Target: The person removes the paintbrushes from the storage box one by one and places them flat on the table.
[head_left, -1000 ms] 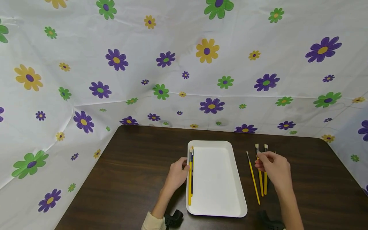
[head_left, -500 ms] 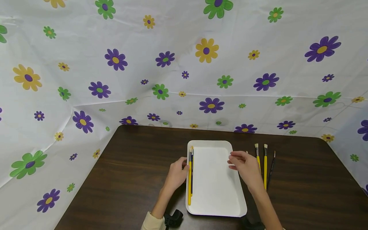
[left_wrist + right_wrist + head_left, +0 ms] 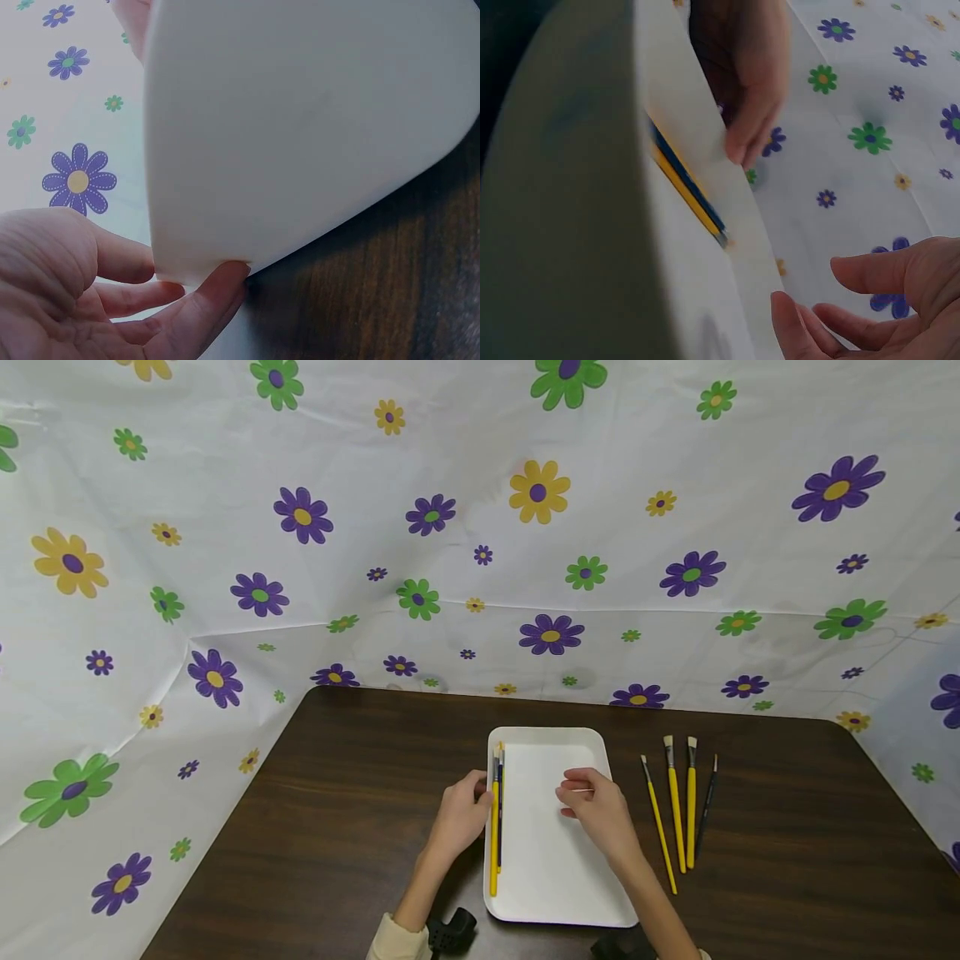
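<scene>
A white tray (image 3: pixel 567 843) lies on the dark wooden table, with slim yellow and dark-blue paintbrushes (image 3: pixel 494 835) along its left inner side. My left hand (image 3: pixel 459 814) pinches the tray's left rim; the left wrist view shows its fingertips against the outer wall. My right hand (image 3: pixel 600 814) is over the tray, fingers loosely bent. In the right wrist view, thumb and fingers of the right hand (image 3: pixel 889 307) stand apart with nothing between them. Right of the tray lie yellow-handled brushes (image 3: pixel 677 810) and one dark brush (image 3: pixel 707 806), bristles pointing away from me.
The brown table (image 3: pixel 375 793) reaches back to a white cloth (image 3: pixel 450 460) printed with flowers, which hangs behind and at the left. A black wrist mount (image 3: pixel 452 931) sits at my left wrist.
My right hand has moved left from over the loose brushes to above the tray, leaving those brushes lying in place. The left hand has stayed at the tray's left rim.
</scene>
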`<action>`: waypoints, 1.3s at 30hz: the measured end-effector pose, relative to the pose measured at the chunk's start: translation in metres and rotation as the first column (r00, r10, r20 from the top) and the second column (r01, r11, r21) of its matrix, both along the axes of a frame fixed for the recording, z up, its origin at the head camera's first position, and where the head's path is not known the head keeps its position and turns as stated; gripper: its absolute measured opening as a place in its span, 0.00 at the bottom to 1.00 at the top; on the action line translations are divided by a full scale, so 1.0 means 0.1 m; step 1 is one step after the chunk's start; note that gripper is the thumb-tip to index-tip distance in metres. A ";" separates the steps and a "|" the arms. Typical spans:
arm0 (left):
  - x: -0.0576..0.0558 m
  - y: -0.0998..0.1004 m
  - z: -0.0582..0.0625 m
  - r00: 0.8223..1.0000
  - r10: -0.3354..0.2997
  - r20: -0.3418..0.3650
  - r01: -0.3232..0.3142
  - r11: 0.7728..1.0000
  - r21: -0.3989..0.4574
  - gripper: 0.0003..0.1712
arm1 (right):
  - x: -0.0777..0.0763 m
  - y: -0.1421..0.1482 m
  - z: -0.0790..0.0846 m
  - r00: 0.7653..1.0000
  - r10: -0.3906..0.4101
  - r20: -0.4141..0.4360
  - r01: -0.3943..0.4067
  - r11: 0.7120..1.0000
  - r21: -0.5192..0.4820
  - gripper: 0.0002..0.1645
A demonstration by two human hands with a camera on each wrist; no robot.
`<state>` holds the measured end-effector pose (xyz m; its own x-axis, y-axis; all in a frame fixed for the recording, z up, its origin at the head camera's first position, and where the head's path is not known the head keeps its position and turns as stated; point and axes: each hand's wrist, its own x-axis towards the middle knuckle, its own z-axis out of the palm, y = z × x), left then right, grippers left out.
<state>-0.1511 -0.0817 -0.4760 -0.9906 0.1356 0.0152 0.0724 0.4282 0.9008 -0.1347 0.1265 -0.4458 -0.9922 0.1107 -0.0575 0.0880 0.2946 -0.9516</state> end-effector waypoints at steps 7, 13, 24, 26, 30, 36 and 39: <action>-0.01 0.00 -0.01 1.000 0.005 0.017 -0.005 1.000 -0.009 0.19 | 0.06 -0.26 -0.13 0.997 0.073 0.012 -0.073 0.997 0.005 0.19; -0.01 0.00 0.00 1.000 0.005 0.007 -0.005 1.000 -0.015 0.18 | 0.12 -0.41 -0.20 0.989 0.146 0.028 -0.146 0.989 -0.007 0.19; -0.02 -0.01 -0.01 1.000 0.012 -0.018 -0.012 0.999 -0.031 0.18 | 0.17 -0.55 -0.30 0.963 0.268 0.035 -0.265 0.962 -0.072 0.21; -0.02 -0.01 -0.02 1.000 0.013 -0.024 -0.014 0.999 -0.049 0.18 | 0.18 -0.57 -0.31 0.958 0.285 0.032 -0.281 0.956 -0.080 0.22; -0.03 -0.01 -0.02 0.999 0.015 -0.046 -0.019 0.996 -0.084 0.17 | 0.19 -0.60 -0.32 0.953 0.303 0.027 -0.299 0.949 -0.102 0.22; -0.03 0.00 0.00 0.999 0.018 -0.045 -0.023 0.994 -0.105 0.17 | 0.20 -0.63 -0.32 0.952 0.304 0.017 -0.300 0.946 -0.124 0.24; -0.03 0.00 0.01 0.999 0.018 -0.041 -0.022 0.994 -0.107 0.17 | 0.20 -0.63 -0.33 0.955 0.296 0.012 -0.293 0.949 -0.120 0.25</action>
